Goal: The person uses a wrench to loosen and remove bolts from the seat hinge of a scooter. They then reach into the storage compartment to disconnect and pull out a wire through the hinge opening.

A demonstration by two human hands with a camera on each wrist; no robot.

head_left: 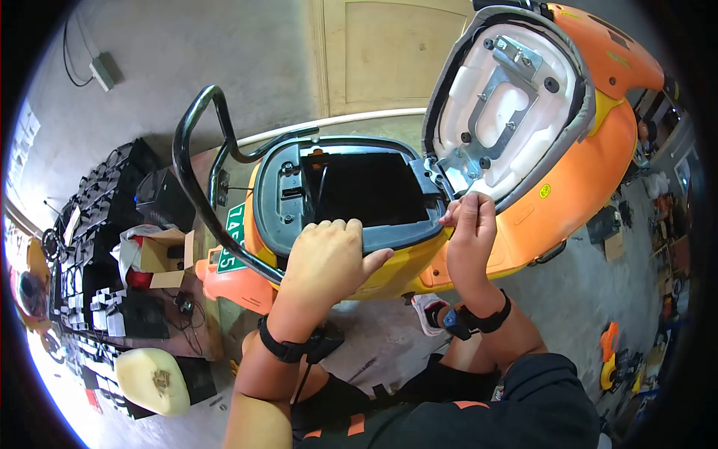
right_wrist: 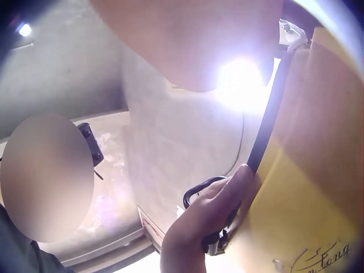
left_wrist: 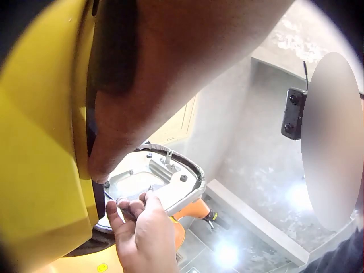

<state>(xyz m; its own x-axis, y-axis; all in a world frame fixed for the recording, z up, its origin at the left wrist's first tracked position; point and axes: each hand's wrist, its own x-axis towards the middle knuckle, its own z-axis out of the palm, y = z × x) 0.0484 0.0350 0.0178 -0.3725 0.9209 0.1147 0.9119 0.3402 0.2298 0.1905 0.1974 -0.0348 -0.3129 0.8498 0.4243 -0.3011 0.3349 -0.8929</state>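
Closest in, the left hand point(head_left: 329, 258) rests on the near compartment rim point(head_left: 396, 236) of the orange scooter point(head_left: 591, 172), with its fingers curled over the edge and the thumb extended. Behind it the black storage compartment point(head_left: 366, 187) lies open. The right hand point(head_left: 467, 224) pinches the same rim, fingers together, just below the hinge point(head_left: 456, 168) of the raised seat point(head_left: 508, 105).

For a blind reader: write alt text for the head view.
A person's left hand grips the compartment rim of an orange scooter, under-seat bay open, while the right hand pinches that rim by the seat hinge. The raised seat shows its white underside.
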